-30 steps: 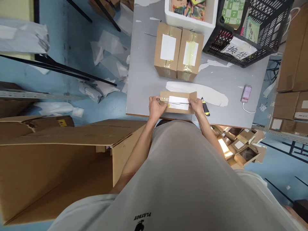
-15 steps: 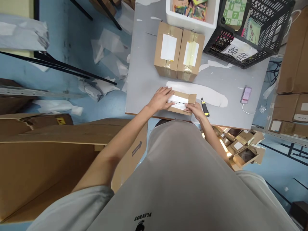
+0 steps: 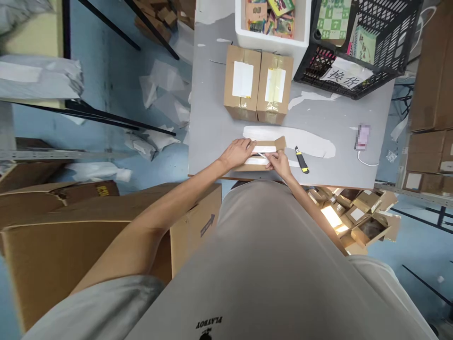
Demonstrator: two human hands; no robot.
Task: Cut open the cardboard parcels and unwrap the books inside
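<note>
A small cardboard box [image 3: 275, 144] with a white label lies at the near edge of the grey table [image 3: 212, 118]. My left hand [image 3: 238, 153] rests flat on the box's left end, fingers stretched out over the label. My right hand [image 3: 278, 163] is at the box's near side with fingers pinched on the edge of the white label [image 3: 266, 149]. A yellow and black utility knife [image 3: 302, 159] lies just right of my right hand.
Two taped cardboard boxes [image 3: 257, 87] stand side by side further back. Behind them sit a white bin [image 3: 279, 40] of colourful packs and a black crate [image 3: 357, 42]. A phone [image 3: 363, 136] lies at the right. Large cartons [image 3: 88, 226] stand at my left, small boxes [image 3: 357, 215] on the floor at right.
My left hand moved from gripping the box's left end onto its top and lies flat there. My right hand shifted left from the right end to the label.
</note>
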